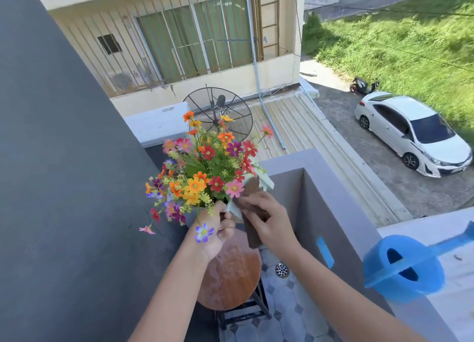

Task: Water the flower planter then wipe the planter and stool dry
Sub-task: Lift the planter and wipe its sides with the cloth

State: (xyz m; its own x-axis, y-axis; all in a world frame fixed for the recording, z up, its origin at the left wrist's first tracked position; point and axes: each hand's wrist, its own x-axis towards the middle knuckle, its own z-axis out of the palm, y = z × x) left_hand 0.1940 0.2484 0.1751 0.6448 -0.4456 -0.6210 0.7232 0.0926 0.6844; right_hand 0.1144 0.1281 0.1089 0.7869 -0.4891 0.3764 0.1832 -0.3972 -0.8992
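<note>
Above balcony tiles [287, 308], both hands grip the flower planter [205, 172] over the stool [230, 272] (right [266, 221] pinching cloth [236, 208], left [218, 235] curled).

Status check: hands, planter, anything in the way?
Left hand holds planter rim. Right hand presses cloth against it. Stool wet. Watering can parked right, clear.

No legible text, label, brand, number or sign on anything in view.

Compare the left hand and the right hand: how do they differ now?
The left hand grips the planter near its rim, under the flowers; the right hand presses a brown and pale cloth against it. Left fingers curl tightly; right fingers lie flatter. Both are bare, above the stool.
</note>
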